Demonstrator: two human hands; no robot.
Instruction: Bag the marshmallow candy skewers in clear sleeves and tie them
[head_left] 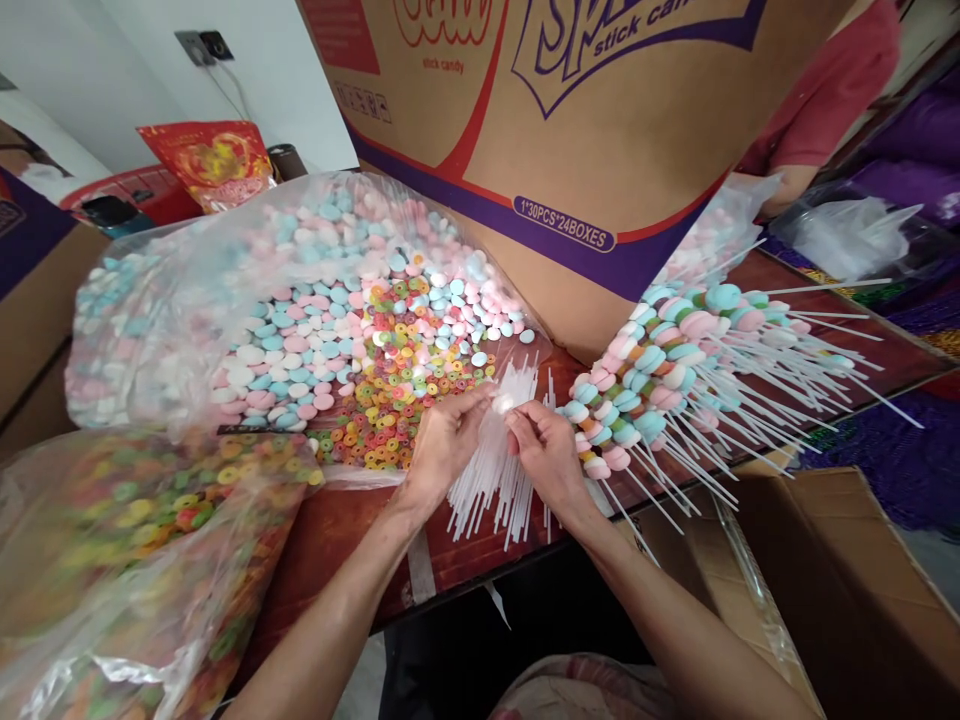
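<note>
My left hand (pixel 444 435) is closed in a pinch, its fingertips at a small white candy (pixel 503 403). My right hand (pixel 551 450), its fingers also pinched, meets the candy from the other side; whether a stick is in its grip is hidden. Beneath both hands lies a loose pile of white plastic sticks (pixel 480 485) on the dark red table. Beside my right hand is a heap of candy skewers (pixel 660 360), pink, blue and white pieces with gummy rings, their sticks pointing right. Ring gummies (pixel 379 430) spread just left of my left hand.
An open clear bag of pastel candies (pixel 292 345) covers the left of the table. A bag of ring gummies (pixel 112 540) is nearer. A large carton (pixel 570 150) stands behind, an open cardboard box (pixel 847 580) at lower right. Another person's red sleeve (pixel 832 95) shows at upper right.
</note>
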